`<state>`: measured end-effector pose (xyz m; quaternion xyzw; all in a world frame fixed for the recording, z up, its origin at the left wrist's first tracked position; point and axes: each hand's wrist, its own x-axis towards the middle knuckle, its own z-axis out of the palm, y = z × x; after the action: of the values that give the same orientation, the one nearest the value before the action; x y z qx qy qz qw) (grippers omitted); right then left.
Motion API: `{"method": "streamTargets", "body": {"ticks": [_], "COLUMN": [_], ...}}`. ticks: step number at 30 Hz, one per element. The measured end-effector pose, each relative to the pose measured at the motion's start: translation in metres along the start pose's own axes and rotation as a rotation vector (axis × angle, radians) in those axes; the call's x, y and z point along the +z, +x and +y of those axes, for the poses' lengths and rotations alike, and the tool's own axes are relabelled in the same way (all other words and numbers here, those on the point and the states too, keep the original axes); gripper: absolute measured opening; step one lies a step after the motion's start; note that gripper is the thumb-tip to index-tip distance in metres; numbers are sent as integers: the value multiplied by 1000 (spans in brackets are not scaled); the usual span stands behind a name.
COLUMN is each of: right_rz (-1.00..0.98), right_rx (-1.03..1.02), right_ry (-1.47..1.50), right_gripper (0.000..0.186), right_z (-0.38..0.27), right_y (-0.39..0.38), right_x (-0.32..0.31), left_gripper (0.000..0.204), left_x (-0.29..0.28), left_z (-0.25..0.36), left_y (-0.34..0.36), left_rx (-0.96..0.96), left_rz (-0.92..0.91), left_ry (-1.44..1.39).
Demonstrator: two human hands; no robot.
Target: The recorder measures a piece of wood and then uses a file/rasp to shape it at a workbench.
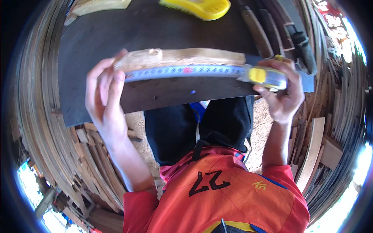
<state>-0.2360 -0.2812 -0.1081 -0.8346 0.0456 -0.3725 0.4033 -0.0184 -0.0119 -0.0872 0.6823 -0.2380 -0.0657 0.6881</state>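
- So the wood piece (180, 57) is lying flat on the dark bench (155, 27), long side running left to right, close to the near edge.
- The tape (182, 71) is pulled out along the near side of the wood, blade basically touching it the whole way.
- Left hand (105, 99) is at the left end: fingers curled up and closed around the tape tip, pinning it against the end of the wood. Wrist bent back a bit, forearm coming up from the lower left.
- Right hand (281, 91) is wrapped tight around the yellow tape case (266, 77), sitting just past the right end of the wood. Thumb underneath, fingers over the top, forearm nearly straight up from below.
- Tips for this bit, imo: keep the blade taut and dead parallel to the edge, no sag or tilt, or the reading drifts.
- Make sure the hook end is flush with the wood's end, which looks rough and chipped there, so pick the true corner.
- Read straight down over the mark, not from an angle.
- Other stuff around: a yellow brush (202, 7) at the far side of the bench, some tool handles (258, 33) on the right, and wood strips (46, 116) stacked all around.
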Motion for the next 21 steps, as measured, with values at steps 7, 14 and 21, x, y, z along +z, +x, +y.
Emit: {"method": "streamTargets", "body": {"ticks": [7, 14, 21], "right_rz": [-136, -26, 383], "right_rx": [-234, -302, 35], "right_ry": [-129, -226, -149], "right_gripper": [56, 51, 59], "right_z": [-16, -32, -17], "right_y": [13, 5, 71], "right_x": [-1, -24, -78], "left_gripper": [42, 27, 31], "left_x": [-27, -65, -97], "left_z": [18, 11, 20], "left_y": [11, 25, 34], "left_rx": [-113, -104, 212], "left_rz": [225, 344, 558], "left_ry": [70, 275, 407]}}
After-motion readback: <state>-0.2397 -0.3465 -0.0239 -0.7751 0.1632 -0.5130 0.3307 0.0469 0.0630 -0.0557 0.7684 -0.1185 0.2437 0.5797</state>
